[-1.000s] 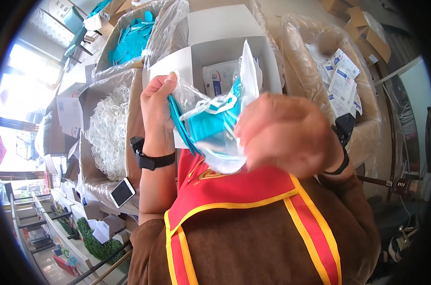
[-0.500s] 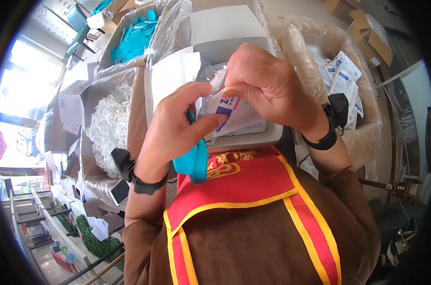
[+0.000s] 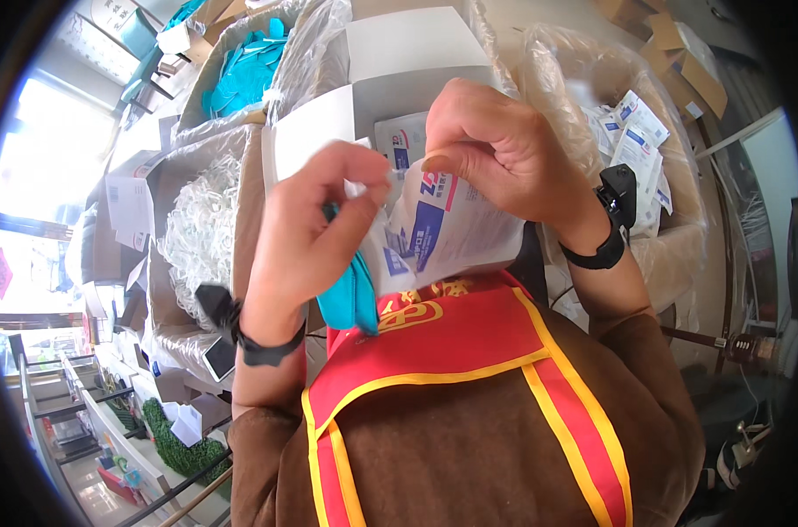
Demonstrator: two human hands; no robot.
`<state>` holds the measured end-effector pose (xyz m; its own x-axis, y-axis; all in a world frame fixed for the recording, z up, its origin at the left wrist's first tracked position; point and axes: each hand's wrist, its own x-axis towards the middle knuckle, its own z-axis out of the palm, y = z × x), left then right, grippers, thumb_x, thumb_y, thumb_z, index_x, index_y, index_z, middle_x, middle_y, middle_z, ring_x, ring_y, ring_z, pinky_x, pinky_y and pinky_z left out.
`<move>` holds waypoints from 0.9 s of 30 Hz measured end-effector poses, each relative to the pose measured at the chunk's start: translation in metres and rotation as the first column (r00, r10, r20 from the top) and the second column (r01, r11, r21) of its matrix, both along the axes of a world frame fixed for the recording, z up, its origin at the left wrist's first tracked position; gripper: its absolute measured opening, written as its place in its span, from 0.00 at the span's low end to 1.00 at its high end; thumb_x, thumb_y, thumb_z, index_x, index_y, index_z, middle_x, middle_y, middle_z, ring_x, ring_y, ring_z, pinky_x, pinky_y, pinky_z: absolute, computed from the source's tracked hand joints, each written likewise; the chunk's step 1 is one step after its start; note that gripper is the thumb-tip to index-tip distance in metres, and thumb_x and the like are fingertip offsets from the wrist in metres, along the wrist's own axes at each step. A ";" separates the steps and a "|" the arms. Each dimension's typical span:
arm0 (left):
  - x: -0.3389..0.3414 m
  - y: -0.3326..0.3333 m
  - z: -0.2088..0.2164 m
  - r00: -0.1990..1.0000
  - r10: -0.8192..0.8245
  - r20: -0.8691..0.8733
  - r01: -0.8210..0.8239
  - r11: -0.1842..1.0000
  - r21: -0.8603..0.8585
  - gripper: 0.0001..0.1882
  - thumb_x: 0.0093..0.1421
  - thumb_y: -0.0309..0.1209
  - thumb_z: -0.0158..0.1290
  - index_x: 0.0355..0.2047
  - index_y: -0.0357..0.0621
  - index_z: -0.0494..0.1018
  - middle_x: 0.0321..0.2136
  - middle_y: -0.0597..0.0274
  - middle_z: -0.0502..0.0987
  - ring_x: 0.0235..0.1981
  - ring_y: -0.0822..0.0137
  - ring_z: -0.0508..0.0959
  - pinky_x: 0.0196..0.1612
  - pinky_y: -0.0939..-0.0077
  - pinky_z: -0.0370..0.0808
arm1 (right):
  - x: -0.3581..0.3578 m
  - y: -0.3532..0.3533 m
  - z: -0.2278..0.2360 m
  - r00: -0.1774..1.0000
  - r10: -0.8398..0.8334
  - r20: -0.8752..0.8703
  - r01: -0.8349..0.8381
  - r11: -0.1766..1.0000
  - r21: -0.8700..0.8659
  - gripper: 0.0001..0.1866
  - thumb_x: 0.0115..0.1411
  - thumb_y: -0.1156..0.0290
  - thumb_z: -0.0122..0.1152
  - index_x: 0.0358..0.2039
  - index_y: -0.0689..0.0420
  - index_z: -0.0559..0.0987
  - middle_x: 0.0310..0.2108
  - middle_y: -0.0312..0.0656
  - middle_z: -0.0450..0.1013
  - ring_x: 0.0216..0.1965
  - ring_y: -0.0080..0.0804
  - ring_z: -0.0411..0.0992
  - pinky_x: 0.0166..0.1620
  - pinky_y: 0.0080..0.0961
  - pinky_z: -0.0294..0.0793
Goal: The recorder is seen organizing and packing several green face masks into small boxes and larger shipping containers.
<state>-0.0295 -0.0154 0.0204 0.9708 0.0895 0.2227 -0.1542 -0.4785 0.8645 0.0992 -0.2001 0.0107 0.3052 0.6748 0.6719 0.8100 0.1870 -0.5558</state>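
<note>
A white packet with blue and pink print and a clear film side is held up in front of my chest. My right hand pinches its top edge between thumb and bent fingers. At the packet's upper left, my left hand has its thumb and fingers bent together around a bit of clear film; the fingertips are slightly blurred. Below the left palm hangs a teal folded mask, its upper part hidden by the hand. Behind the packet, an open white box contains another printed packet.
To the left, a film-lined carton is heaped with white elastic loops. Farther back, another carton holds teal pieces. On the right, a lined carton contains several printed packets. Each wrist wears a strapped black device.
The packet has come lower and turned its printed face toward me, showing more of it. My left hand has shifted slightly left and up, fingers drawn away from the printed part.
</note>
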 end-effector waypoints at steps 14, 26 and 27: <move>0.012 -0.013 -0.017 0.997 -0.012 -0.072 0.008 0.998 -0.058 0.22 0.41 0.18 0.55 0.41 0.38 0.72 0.27 0.60 0.75 0.27 0.73 0.71 0.32 0.79 0.71 | -0.009 0.022 -0.001 0.974 -0.131 0.184 0.122 0.991 0.060 0.06 0.52 0.78 0.61 0.27 0.59 0.71 0.29 0.44 0.67 0.30 0.44 0.70 0.32 0.33 0.70; 0.006 0.004 -0.032 0.960 0.079 0.270 -0.137 0.970 0.203 0.12 0.43 0.18 0.54 0.31 0.37 0.76 0.28 0.53 0.76 0.27 0.59 0.77 0.31 0.76 0.73 | 0.000 -0.017 0.011 0.892 -0.277 0.358 0.286 0.958 0.031 0.28 0.46 0.71 0.69 0.50 0.57 0.74 0.43 0.46 0.73 0.45 0.46 0.71 0.48 0.35 0.70; 0.006 0.007 -0.033 0.927 0.063 0.369 -0.165 0.954 0.251 0.11 0.43 0.18 0.55 0.31 0.37 0.76 0.28 0.53 0.76 0.28 0.57 0.78 0.32 0.75 0.73 | 0.004 -0.028 0.007 0.892 -0.274 0.361 0.282 0.959 0.031 0.28 0.46 0.71 0.69 0.50 0.57 0.74 0.43 0.46 0.73 0.45 0.46 0.71 0.48 0.35 0.70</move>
